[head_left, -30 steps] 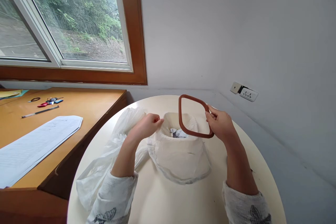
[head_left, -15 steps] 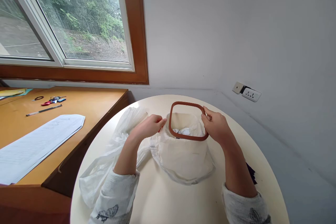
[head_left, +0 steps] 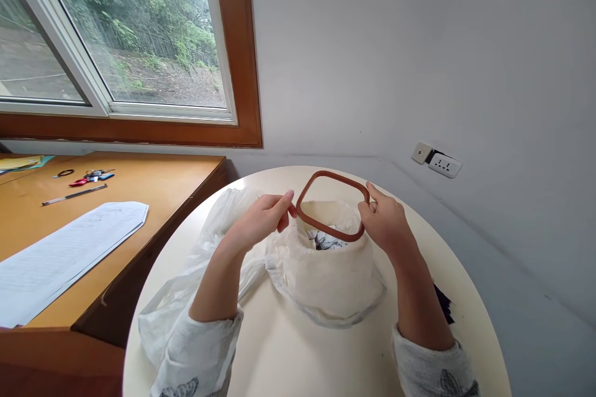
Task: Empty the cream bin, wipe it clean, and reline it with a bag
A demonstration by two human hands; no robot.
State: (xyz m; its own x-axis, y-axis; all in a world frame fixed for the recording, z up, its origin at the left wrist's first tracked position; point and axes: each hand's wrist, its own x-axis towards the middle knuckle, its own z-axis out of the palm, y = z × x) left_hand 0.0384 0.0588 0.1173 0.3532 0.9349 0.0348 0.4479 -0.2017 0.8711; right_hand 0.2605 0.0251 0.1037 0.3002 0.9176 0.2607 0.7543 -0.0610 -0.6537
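My right hand [head_left: 385,214] grips the right side of a brown, rounded-square bin ring [head_left: 326,229], thumb on the near side. The ring tilts above a small waste bin [head_left: 333,279], whose walls are covered by a whitish plastic bag folded over the rim. Crumpled printed paper [head_left: 331,239] shows inside the bin. Close to the ring's left corner is my left hand [head_left: 265,217], thumb raised and apart from the index finger, the other fingers curled. Its index fingertip meets or nearly meets the ring; I cannot tell which.
A loose translucent plastic bag [head_left: 181,298] spreads over the left of the round table [head_left: 298,360]. Something dark [head_left: 443,304] lies partly behind my right forearm. On the wooden desk [head_left: 153,173] are papers [head_left: 69,248], a pen [head_left: 74,195] and keys [head_left: 95,176].
The ring has risen slightly and turned, its left corner now nearer my left hand. My left thumb has lifted away from the fingers. More paper shows inside the bin.
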